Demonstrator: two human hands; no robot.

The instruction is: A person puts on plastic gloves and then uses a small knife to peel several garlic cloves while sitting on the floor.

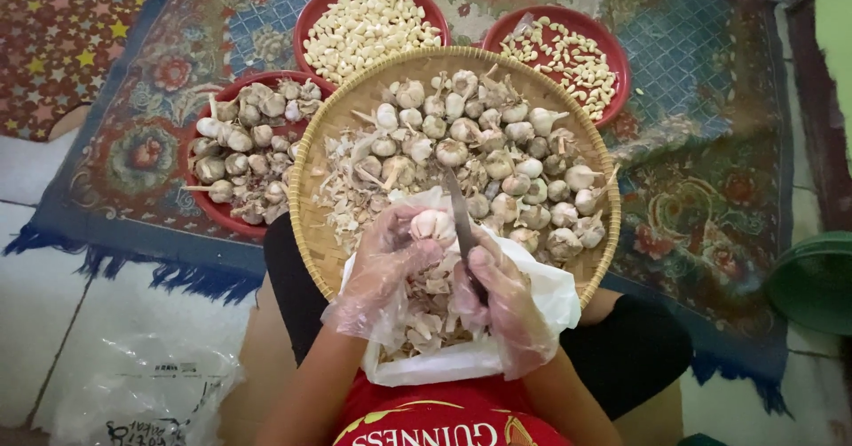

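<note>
My left hand [383, 264], in a clear plastic glove, grips a garlic bulb [432, 225] over a round woven tray [321, 255] on my lap. My right hand [503, 297], also gloved, holds a knife [461, 220] whose blade points away from me, right beside the bulb. Many whole garlic bulbs [497, 149] and loose papery skins [355, 189] fill the tray. Under my hands, a white plastic bag [541, 299] holds peeled skins.
A red bowl of whole bulbs [244, 144] sits at the left, a red bowl heaped with peeled cloves [368, 24] at the far middle, and a red bowl with fewer cloves [568, 55] at the far right. A patterned rug [710, 189] lies beneath. A green basin [816, 282] stands at right, a clear plastic bag [146, 393] at lower left.
</note>
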